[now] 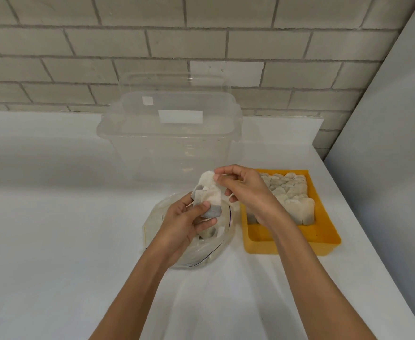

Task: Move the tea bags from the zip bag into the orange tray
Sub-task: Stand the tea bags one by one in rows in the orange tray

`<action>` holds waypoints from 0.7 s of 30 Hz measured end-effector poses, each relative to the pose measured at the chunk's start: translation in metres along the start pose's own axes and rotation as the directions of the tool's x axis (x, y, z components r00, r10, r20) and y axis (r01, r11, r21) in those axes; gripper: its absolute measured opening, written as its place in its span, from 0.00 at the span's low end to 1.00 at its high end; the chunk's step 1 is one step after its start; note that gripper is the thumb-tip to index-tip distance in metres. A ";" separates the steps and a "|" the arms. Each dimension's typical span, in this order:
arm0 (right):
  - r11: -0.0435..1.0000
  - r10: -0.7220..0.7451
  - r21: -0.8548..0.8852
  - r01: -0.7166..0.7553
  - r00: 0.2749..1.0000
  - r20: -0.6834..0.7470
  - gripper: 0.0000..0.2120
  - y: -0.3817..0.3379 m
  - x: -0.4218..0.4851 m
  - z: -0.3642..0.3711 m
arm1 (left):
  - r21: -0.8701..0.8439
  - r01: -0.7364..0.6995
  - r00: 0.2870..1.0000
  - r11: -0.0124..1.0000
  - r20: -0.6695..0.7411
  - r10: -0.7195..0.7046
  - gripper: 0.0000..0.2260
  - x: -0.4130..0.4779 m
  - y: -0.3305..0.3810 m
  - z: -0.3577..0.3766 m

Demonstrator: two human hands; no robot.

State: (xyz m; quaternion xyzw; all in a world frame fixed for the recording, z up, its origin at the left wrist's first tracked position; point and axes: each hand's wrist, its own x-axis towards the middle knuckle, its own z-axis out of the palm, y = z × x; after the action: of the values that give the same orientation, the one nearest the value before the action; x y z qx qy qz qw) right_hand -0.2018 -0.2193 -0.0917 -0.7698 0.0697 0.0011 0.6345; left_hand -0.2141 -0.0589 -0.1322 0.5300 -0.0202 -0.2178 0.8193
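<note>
Pale papery tea bags (pixel 207 192) bunched between left hand (pixel 182 224) and right hand (pixel 243 190).

1. The zip bag (pixel 189 239) lies on the table (pixel 54 241) before me.
2. The tray (pixel 324 231) sits just right of it, tea bags (pixel 290 195) inside.
3. A bin (pixel 169 143) stands behind both.

Glossy plastic orange tray (pixel 324 238), papery tea bags (pixel 207 192)

Both forearms are cut off by the lower edge. The near-left part of the orange tray (pixel 292 244) is covered by the right hand (pixel 248 190). The zip bag (pixel 201 251) contents are obscured by the left hand (pixel 184 224).
</note>
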 end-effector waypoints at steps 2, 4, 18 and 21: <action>0.996 -0.015 -0.091 0.019 0.999 0.050 0.05 -0.003 0.002 -0.003 | 0.014 0.023 0.999 1.000 0.022 -0.023 0.12 0.002 0.001 0.001; 0.989 -0.056 -0.137 0.062 0.997 0.047 0.04 -0.005 0.005 -0.010 | 0.033 0.040 0.999 0.999 0.030 -0.041 0.11 0.004 0.001 0.004; 0.799 0.126 -0.598 -0.058 0.989 0.073 0.03 0.036 -0.003 -0.085 | 0.184 0.042 0.999 0.982 -0.015 -0.040 0.07 0.008 -0.008 0.002; 0.782 0.200 -0.618 -0.080 0.972 0.127 0.03 0.051 -0.003 -0.075 | 0.192 0.041 0.999 0.980 -0.019 -0.038 0.07 0.008 -0.009 0.002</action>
State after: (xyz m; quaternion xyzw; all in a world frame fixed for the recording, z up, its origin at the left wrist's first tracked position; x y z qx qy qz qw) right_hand -0.2167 -0.3020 -0.1266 -0.9218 0.0634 0.1425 0.3549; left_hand -0.2102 -0.0664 -0.1405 0.6087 -0.0241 -0.2271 0.7598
